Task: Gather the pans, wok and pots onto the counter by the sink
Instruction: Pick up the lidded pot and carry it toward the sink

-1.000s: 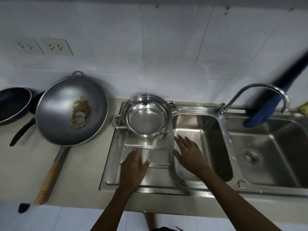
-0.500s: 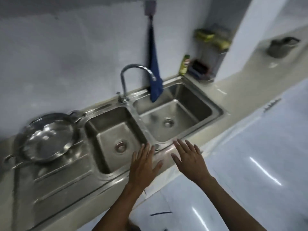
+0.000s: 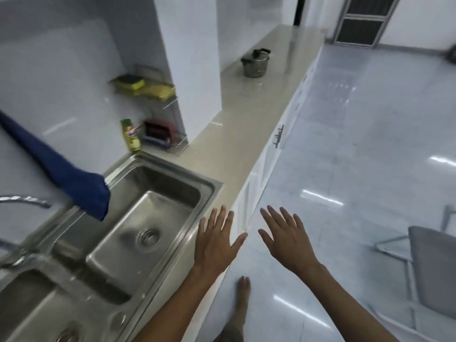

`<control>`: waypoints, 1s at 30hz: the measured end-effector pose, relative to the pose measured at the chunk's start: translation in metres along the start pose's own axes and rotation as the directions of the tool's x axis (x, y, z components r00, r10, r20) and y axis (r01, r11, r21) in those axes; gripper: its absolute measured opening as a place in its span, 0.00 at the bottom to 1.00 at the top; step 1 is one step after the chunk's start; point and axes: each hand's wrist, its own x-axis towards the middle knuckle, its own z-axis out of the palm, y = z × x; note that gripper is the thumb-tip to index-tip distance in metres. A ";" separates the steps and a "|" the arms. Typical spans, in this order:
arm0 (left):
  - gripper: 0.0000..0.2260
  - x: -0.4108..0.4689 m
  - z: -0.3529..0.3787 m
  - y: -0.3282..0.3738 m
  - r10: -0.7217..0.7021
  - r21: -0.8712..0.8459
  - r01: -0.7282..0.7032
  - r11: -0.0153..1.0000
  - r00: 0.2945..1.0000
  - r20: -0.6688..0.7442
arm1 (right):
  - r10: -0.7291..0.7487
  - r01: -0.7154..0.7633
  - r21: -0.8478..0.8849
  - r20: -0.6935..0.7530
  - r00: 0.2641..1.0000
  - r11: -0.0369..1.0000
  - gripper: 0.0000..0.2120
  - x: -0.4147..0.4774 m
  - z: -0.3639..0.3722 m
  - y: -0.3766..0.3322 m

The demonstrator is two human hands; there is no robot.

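Tiled kitchen, glossy floor (image 3: 357, 169), long pale counter (image 3: 237, 134) running from the near left toward the far right. Steel sink (image 3: 148, 218) sits at the near left, tap (image 3: 24, 201) and a blue cloth (image 3: 74, 178) hanging over it. Rack (image 3: 158, 112) against the wall just beyond the sink holds sponges; a green bottle (image 3: 132, 135) stands beside it, handy for washing up.

Pot (image 3: 255, 64) with lid on stands alone far down the counter, past the white pillar (image 3: 190, 58), well apart from the sink. Looks like the next item to fetch.

Left hand (image 3: 214, 243) hovers over the counter's front edge by the sink, palm down, fingers (image 3: 222, 218) spread, holding nothing. Right hand (image 3: 288, 240) is out over the floor, fingers apart too, also empty. Both stretched forward, probably for balance while turning toward the far counter. Bare foot (image 3: 243, 299) on the floor below, pointing that way.

Grey chair (image 3: 431, 267) at the near right, clear of the path along the cabinets. Door (image 3: 362, 21) at the far end.

Judgement: pot not yet gathered; needs a walk along the counter, then a grip on its side handles to carry it back beside the sink.
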 end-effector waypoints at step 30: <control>0.36 0.746 0.075 0.233 0.081 0.010 -0.081 0.997 0.997 -0.009 | 0.078 -0.078 0.019 -0.015 0.997 0.997 0.27 0.580 -0.085 0.472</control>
